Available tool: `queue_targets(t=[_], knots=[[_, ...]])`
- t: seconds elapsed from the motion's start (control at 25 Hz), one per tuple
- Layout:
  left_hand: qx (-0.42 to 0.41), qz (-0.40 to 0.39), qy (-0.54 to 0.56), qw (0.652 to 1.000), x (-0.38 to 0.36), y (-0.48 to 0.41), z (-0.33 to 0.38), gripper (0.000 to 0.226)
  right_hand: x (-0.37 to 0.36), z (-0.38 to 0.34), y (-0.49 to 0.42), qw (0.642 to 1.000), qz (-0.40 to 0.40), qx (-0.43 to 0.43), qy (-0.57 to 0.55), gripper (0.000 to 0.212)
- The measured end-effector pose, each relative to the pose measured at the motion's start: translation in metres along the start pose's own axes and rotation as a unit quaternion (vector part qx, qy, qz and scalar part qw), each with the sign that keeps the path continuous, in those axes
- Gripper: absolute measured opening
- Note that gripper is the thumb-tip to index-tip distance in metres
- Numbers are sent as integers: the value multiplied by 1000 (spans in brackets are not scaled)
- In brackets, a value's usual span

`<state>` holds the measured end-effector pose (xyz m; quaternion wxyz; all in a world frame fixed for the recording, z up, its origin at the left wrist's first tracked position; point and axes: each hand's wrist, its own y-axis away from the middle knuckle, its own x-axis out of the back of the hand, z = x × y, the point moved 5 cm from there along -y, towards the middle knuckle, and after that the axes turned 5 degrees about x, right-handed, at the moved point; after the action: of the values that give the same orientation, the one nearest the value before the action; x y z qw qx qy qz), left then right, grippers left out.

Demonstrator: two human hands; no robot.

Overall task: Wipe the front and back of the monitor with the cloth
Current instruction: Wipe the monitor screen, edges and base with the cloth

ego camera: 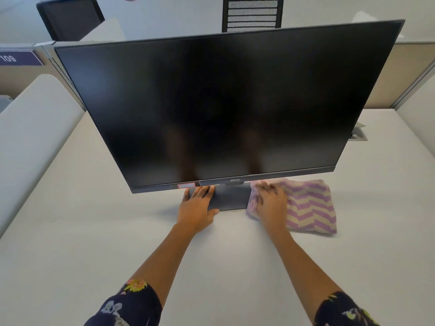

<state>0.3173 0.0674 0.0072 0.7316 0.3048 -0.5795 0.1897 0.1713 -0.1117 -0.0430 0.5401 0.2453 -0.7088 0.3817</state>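
Wiping looks not yet begun: the monitor (223, 107) stands mid-tabletop (70, 231), the left hand (196, 205) lies flat, ungripping, on its base (231, 197), and the right hand (270, 202) presses the cloth (310, 208) beside it, needing to lift it to the screen.

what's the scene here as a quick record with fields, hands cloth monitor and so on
setting: white desk with partition panels behind
monitor: monitor upright on its stand, screen dark and facing the person
stand base: base flat on the desk under the screen
left hand: left hand flat on the left end of the base, holding nothing
right hand: right hand pressed on the cloth, blurred
cloth: cloth, purple and beige zigzag, on the desk right of the base, its left edge over the base corner
wiping: cloth not on the screen
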Motion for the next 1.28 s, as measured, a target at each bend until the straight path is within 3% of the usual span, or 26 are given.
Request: queue_targets(t=[0.12, 0.24, 0.36, 0.6, 0.64, 0.76, 1.04, 1.28], knots=[[7, 3, 10, 1000, 0, 1, 2, 70, 6, 5, -12, 998, -21, -52, -15, 45], [10, 7, 17, 1000, -1, 0, 1, 70, -2, -11, 17, 997, 60, 41, -21, 44], [19, 5, 36, 999, -2, -1, 0, 70, -3, -9, 31, 993, 65, 76, -60, 58], [22, 9, 48, 999, -2, 1, 0, 70, 1, 1, 3, 995, 67, -33, -64, 41], [24, 9, 49, 998, -2, 2, 0, 70, 1, -3, 5, 996, 61, -24, -57, 40], [23, 9, 48, 999, -4, 1, 1, 70, 2, -18, 10, 997, 41, 8, -63, 66], [-3, 12, 28, 1000, -9, 0, -3, 72, -1, -40, 27, 989, 14, 112, -101, 57], [28, 70, 46, 996, -25, 22, -21, 76, 21, 1, 18, 997, 8, -72, -14, 71]])
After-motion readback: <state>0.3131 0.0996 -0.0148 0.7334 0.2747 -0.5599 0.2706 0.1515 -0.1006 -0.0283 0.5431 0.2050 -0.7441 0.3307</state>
